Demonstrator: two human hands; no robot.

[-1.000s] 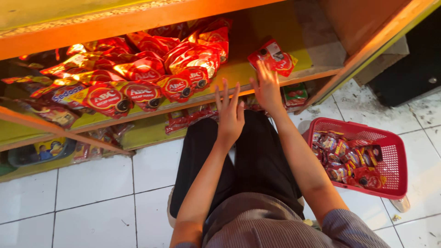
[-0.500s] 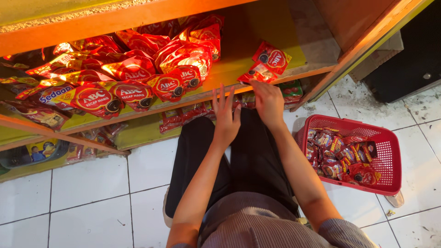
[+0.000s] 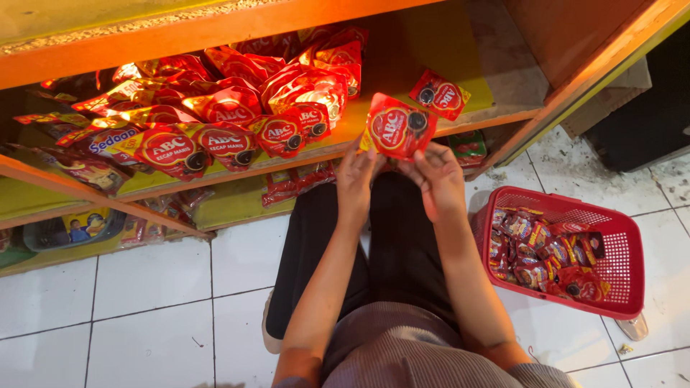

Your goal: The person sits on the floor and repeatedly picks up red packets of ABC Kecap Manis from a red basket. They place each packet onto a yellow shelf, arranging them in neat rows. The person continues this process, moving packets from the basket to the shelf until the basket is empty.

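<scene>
Both hands (image 3: 399, 172) around red pouch (image 3: 397, 129)

A sachet (image 3: 397, 129) sits between the fingers (image 3: 424, 159) of both hands before the shelf (image 3: 496, 108); stacked sachets (image 3: 237, 122) lie left of the fingers, a basket (image 3: 625, 251) lower right.

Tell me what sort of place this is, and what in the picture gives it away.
Most likely a small grocery shop. Orange wooden shelves carry rows of identical red sauce pouches, a red shopping basket of more pouches stands on the white tiled floor, and both hands hold one pouch at the shelf.
</scene>
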